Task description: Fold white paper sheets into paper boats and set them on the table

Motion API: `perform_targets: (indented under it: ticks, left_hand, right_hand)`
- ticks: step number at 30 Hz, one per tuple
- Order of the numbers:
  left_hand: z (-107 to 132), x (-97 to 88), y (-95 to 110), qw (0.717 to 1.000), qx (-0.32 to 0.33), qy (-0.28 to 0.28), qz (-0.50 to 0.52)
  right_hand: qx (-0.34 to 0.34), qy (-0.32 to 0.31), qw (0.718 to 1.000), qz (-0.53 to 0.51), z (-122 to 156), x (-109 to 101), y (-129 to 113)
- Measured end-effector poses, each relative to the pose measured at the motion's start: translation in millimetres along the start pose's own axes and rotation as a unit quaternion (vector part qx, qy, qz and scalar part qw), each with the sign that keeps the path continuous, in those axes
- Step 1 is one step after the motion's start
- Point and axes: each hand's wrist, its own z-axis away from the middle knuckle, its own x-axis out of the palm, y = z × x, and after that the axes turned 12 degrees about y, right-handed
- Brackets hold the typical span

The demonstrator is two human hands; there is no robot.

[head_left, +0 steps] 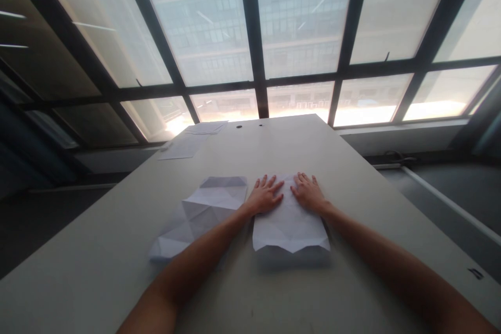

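Note:
A creased white sheet of paper lies on the table in front of me, its near edge curling up off the surface. My left hand rests flat on its upper left part, fingers spread. On the upper right part lies my right hand, palm down with the fingers stretched out. Both hands press on the paper and grip nothing. To the left is another creased paper, with fold lines across it; my left forearm hides part of its right side.
The white table reaches toward large windows. Flat sheets of paper lie at its far left, and two small dark holes show near the far edge. A small dark mark is at the right edge.

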Motion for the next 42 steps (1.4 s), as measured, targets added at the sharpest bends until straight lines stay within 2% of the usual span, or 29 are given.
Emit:
perform_targets:
  ticks: [3, 7, 10, 13, 17, 20, 23, 26, 29, 33, 36, 39, 42]
  left_hand:
    - [0.1, -1.2, -0.9, 0.999, -0.040, 0.000, -0.008]
    - [0.9, 1.7, -2.3, 0.999, -0.048, 0.010, -0.003]
    - [1.3, 4.0, -2.6, 0.998, -0.050, 0.027, -0.007]
    - [0.1, 2.8, -2.6, 0.995, -0.055, 0.080, -0.019]
    - [-2.4, -2.5, -1.3, 0.989, -0.059, 0.137, -0.015]
    - [-1.6, -3.9, 2.4, 0.992, -0.040, 0.121, 0.005]
    - [1.5, -1.7, 7.7, 0.996, -0.019, 0.082, 0.010]
    - [4.0, 1.3, 11.2, 0.999, -0.016, 0.040, 0.007]
    - [3.9, 3.8, 9.6, 0.999, -0.022, 0.024, 0.006]
    - [0.5, 5.0, 0.5, 0.998, -0.051, 0.036, -0.006]
    - [-2.6, 2.0, -4.1, 0.996, -0.051, 0.077, -0.017]
    - [-3.8, -2.5, -1.1, 0.994, -0.002, 0.106, 0.000]
    - [-2.1, -4.1, 7.1, 0.993, 0.056, 0.090, 0.044]
  right_hand:
    - [0.032, 0.009, 0.999, 0.018, 0.0, -0.9, 2.1]
    - [0.045, 0.037, 0.998, 0.028, 1.1, -10.9, -2.3]
    - [-0.012, 0.055, 0.998, -0.010, 2.9, -21.6, -10.5]
    - [-0.073, 0.023, 0.996, -0.046, 5.6, -27.3, -18.6]
    - [-0.081, 0.031, 0.996, -0.029, 7.9, -24.6, -20.9]
    - [-0.051, 0.036, 0.998, -0.015, 6.6, -20.2, -15.8]
    - [-0.021, 0.030, 0.999, -0.010, 4.2, -16.4, -9.4]
    - [-0.002, 0.017, 1.000, -0.014, 3.5, -12.9, -6.5]
    - [0.004, -0.001, 1.000, -0.022, 5.5, -10.6, -9.7]
    - [-0.035, -0.023, 0.998, -0.043, 9.5, -9.3, -18.3]
    - [-0.067, -0.028, 0.996, -0.051, 11.1, -8.7, -21.5]
    - [-0.066, -0.016, 0.997, -0.042, 11.1, -10.0, -21.2]
    - [-0.056, 0.020, 0.998, -0.025, 9.8, -15.1, -19.7]
